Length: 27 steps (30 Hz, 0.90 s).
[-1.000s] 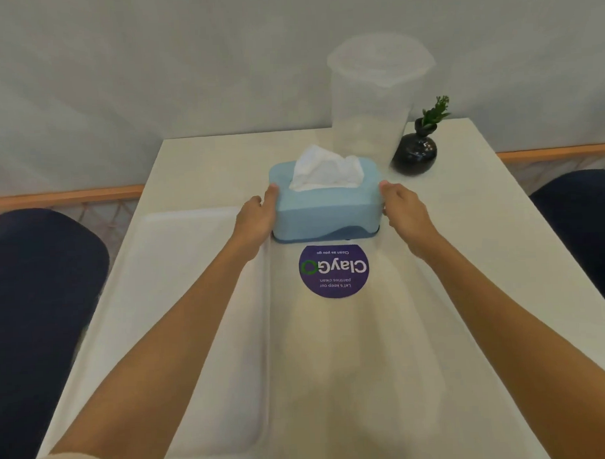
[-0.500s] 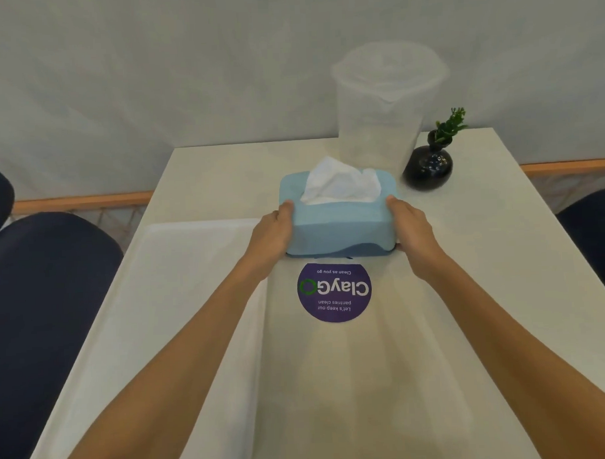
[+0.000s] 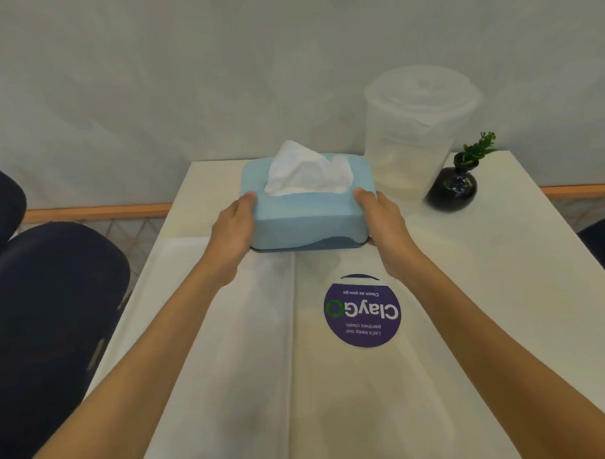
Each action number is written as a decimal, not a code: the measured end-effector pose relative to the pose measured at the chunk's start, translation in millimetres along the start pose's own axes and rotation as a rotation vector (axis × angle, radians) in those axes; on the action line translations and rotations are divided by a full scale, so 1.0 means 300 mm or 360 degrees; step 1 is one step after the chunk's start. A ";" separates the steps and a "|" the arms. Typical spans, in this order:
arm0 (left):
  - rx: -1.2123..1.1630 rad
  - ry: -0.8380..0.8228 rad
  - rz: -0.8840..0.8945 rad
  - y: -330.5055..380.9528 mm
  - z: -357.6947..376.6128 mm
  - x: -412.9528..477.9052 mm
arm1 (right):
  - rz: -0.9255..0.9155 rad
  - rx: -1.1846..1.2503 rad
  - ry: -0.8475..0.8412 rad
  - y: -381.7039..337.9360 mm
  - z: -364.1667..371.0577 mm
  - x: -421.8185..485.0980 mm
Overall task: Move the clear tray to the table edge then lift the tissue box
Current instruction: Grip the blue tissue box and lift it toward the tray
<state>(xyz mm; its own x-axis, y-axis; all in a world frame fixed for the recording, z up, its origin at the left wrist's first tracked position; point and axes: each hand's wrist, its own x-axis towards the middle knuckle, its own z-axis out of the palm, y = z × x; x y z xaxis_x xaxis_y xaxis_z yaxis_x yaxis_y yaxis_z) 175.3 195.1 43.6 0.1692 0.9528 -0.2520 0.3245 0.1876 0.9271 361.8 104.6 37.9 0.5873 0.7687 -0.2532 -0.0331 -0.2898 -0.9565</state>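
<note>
Both hands, left [image 3: 233, 231] and right [image 3: 385, 223], were clamped on the ends of the tissue box [image 3: 309, 208], thumbs over its top edges. We noted the box had risen since half a second earlier: it was clear of the table [image 3: 501, 256], held above the sticker [image 3: 362, 311]. The tray [image 3: 208, 335] lay along the table's left edge. We judged the tray step done and the lift under way.
</note>
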 end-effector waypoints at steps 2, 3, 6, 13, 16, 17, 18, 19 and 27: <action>0.0001 0.0025 -0.0006 0.008 -0.068 0.051 | -0.0014 -0.0001 -0.0046 -0.029 0.078 0.019; -0.0004 0.0033 -0.0012 0.010 -0.100 0.080 | -0.0018 -0.0002 -0.0067 -0.042 0.120 0.031; -0.0038 0.0017 -0.0030 0.016 -0.192 0.177 | -0.0021 -0.0022 -0.0096 -0.077 0.251 0.081; -0.0067 0.0000 -0.0131 -0.013 -0.330 0.403 | 0.0071 -0.0034 -0.0089 -0.086 0.507 0.218; -0.0027 -0.0027 -0.0157 -0.034 -0.362 0.486 | 0.0095 -0.0053 -0.0065 -0.075 0.579 0.269; -0.0022 -0.0031 -0.0162 -0.044 -0.371 0.513 | 0.0098 -0.0063 -0.0053 -0.072 0.599 0.283; -0.0010 -0.0040 -0.0166 -0.050 -0.379 0.533 | 0.0103 -0.0073 -0.0037 -0.069 0.616 0.294; -0.0005 -0.0046 -0.0158 -0.059 -0.386 0.556 | 0.0107 -0.0075 -0.0015 -0.065 0.629 0.307; 0.0015 -0.0106 -0.0123 -0.097 -0.410 0.647 | 0.0103 -0.0137 0.0059 -0.062 0.691 0.374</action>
<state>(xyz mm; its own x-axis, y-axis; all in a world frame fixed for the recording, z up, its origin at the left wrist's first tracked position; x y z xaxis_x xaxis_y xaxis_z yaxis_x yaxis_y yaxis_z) 84.4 404.0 1.9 0.2047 0.9176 -0.3409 0.3476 0.2574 0.9016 260.6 314.6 -2.7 0.6155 0.7259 -0.3069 -0.0032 -0.3871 -0.9220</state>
